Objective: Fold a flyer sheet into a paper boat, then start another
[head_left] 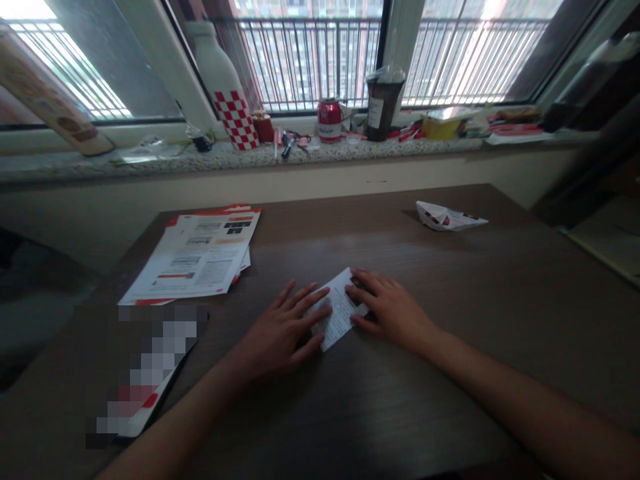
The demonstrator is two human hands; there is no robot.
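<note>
A small folded sheet of printed paper (339,319) lies at an angle on the dark wooden table, between my two hands. My left hand (290,327) rests over its left side with the fingers spread and flat. From the right, my right hand (385,305) touches the paper's right edge, fingers stretched out and slightly bent, the fingertips covering its upper right part. A folded paper boat (445,217) sits farther back on the right, apart from both hands.
A stack of printed sheets (200,257) lies at the back left of the table (310,227). Nearer is a partly blurred-out flat item (150,393) beside my left forearm. The granite windowsill (190,163) holds a checkered bottle (233,110), a red can (329,121) and a dark cup (384,103).
</note>
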